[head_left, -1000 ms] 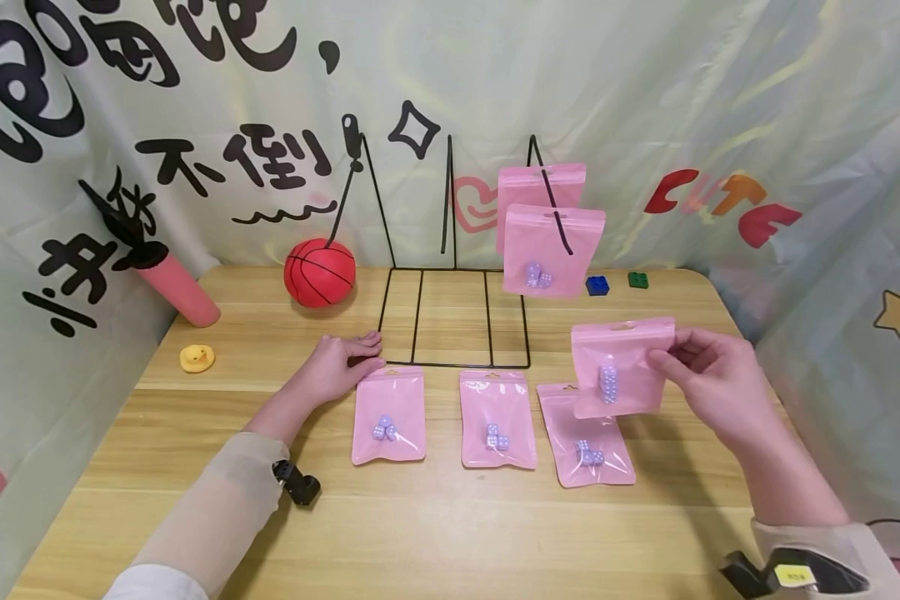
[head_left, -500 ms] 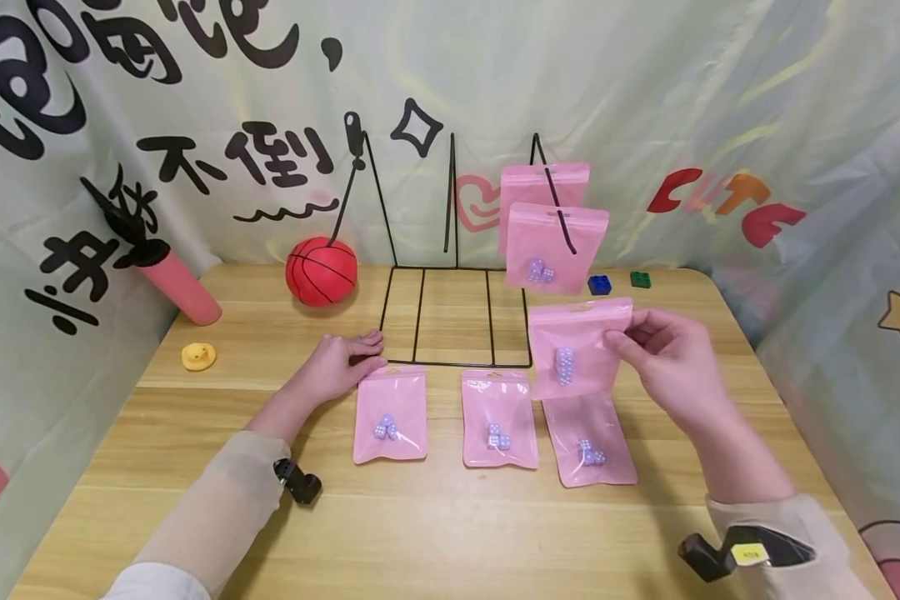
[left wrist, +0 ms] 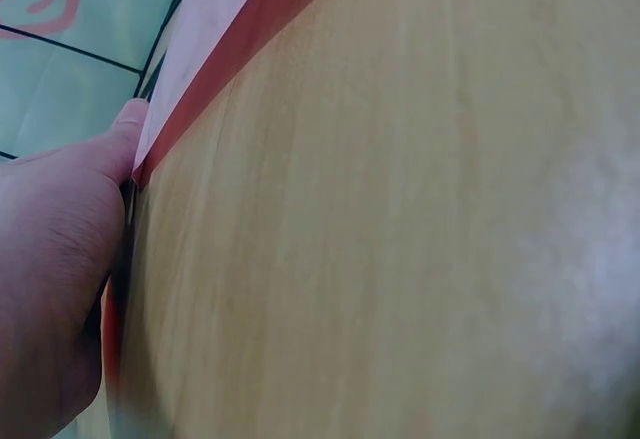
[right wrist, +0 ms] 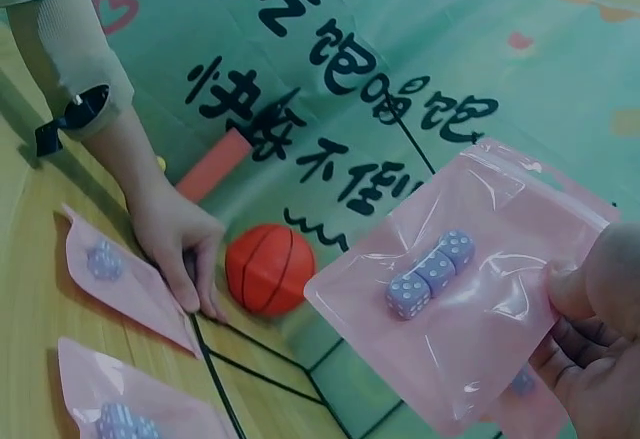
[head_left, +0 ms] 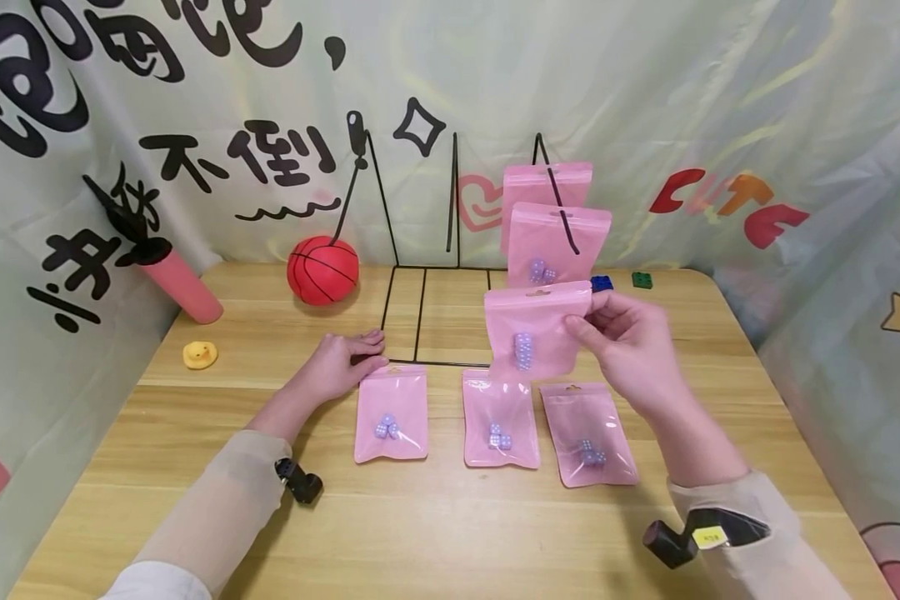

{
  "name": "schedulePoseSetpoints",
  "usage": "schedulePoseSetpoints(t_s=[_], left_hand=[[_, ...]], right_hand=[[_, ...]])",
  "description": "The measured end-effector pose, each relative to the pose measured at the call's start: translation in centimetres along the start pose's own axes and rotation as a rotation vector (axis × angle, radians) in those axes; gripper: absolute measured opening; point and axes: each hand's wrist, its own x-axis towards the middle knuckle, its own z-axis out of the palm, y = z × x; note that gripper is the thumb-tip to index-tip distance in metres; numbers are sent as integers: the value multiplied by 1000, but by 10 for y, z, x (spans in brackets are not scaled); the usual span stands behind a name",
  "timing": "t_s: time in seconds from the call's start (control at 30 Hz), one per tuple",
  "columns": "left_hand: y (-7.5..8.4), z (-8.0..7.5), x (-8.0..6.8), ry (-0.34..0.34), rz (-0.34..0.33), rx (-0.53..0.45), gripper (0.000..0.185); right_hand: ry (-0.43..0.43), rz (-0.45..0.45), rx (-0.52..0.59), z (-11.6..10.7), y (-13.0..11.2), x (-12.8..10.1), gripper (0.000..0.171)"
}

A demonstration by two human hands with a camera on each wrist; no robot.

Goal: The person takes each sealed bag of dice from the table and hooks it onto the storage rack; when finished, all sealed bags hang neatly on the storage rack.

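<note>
Right hand (head_left: 630, 346): thumb and fingers pinch the right edge of a pink bag (head_left: 543, 325), dice (right wrist: 430, 275) lined up inside. Bag's up off the table (head_left: 420, 533), overlapping the front hanging bag (head_left: 532, 242) in head view. Left hand (head_left: 337, 367) at rack's (head_left: 450, 364) near-left corner; can't tell if it's gripping wire. Three flat bags (head_left: 498, 404) just nearside of rack. Red ball (head_left: 322, 271) left.
</note>
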Motion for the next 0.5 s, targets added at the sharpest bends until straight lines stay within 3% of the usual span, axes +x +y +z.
schedulePoseSetpoints(t_s=[0.23, 0.5], left_hand=[[0, -1, -2, 9, 7, -1, 38], [-1, 0, 0, 11, 12, 9, 38]], right_hand=[[-16, -56, 75, 19, -8, 7, 19], [-36, -106, 80, 43, -16, 16, 5]])
